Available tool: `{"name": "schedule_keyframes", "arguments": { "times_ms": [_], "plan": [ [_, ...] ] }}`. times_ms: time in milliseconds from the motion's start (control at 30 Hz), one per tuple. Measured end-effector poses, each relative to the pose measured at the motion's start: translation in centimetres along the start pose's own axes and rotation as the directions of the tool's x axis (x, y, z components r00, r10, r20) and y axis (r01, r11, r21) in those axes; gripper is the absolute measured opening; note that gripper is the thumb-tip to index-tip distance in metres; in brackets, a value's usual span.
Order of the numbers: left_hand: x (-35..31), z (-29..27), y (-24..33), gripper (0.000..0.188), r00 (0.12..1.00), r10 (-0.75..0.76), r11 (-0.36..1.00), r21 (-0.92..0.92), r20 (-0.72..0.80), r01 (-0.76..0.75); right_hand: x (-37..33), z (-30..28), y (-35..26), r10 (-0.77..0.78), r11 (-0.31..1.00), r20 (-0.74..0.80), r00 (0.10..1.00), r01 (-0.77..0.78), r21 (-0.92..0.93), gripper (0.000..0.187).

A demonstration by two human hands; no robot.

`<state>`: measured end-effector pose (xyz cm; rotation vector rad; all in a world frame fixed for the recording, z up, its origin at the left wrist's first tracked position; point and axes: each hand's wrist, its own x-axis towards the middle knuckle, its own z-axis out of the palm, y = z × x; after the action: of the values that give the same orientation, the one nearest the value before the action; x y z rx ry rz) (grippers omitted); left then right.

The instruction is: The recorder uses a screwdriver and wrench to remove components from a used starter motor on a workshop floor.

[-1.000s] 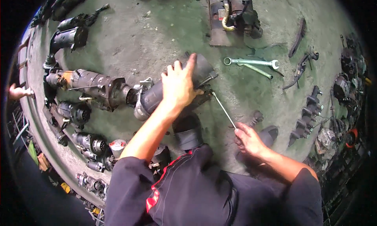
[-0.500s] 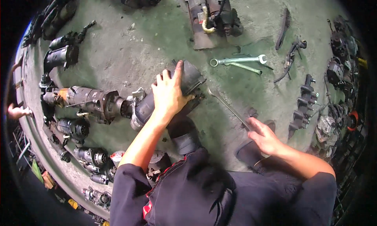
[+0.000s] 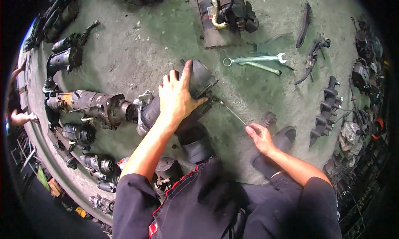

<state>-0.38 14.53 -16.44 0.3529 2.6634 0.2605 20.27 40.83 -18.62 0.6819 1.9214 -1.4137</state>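
A dark cylindrical starter motor lies aslant on the floor, its silvery end toward the lower left. My left hand grips it from above, fingers spread across the casing and thumb pointing right. In my right hand is the near end of a slim metal wrench. The far end of that wrench meets the motor's right side, by its terminals; how it sits there is too small to tell. Beyond the hands, a shiny combination wrench lies across a duller wrench.
A large starter motor stands at the far middle. To the left lie a long rusty starter motor and several smaller ones. A black bracket-like part and a cable piece are on the right. My shoe is beside my right hand.
My right hand has moved left and slightly up, bringing the wrench's far end against the motor's side. My left hand stays on the motor. The whole view has shifted slightly.
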Motion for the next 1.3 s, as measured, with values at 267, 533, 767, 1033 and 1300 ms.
{"name": "schedule_keyframes", "arguments": {
  "times_ms": [267, 533, 767, 1033, 1300],
  "plan": [
    [0.0, 0.1, 0.1, 0.119, 0.999, 0.009, 1.0, 0.002, -0.039, -0.009, 0.5, 1.5, 0.3, -0.076, 0.997, 0.005, 0.997, 0.075, 0.027, 0.039],
    [-0.1, 0.5, 0.2, 0.112, 0.998, -0.006, 1.0, -0.017, -0.057, 0.005, -0.1, 3.7, -0.5, 0.018, 1.0, 0.025, 1.0, -0.018, 0.01, 0.042],
    [-0.5, 0.1, 0.0, 0.107, 0.997, 0.004, 0.999, -0.036, -0.081, -0.007, -1.0, 2.4, -4.4, 0.313, 0.884, 0.328, 0.891, -0.399, 0.244, 0.038],
    [-1.0, 1.0, 0.4, 0.1, 0.989, 0.029, 1.0, 0.001, -0.147, -0.029, -2.8, 0.5, -21.6, 0.31, 0.748, 0.421, 0.852, -0.492, 0.445, 0.067],
    [-1.1, 0.4, 0.2, 0.102, 0.991, 0.014, 1.0, 0.014, -0.131, -0.012, -5.1, -4.8, -22.3, 0.257, 0.841, 0.383, 0.887, -0.401, 0.363, 0.067]
  ]
}}
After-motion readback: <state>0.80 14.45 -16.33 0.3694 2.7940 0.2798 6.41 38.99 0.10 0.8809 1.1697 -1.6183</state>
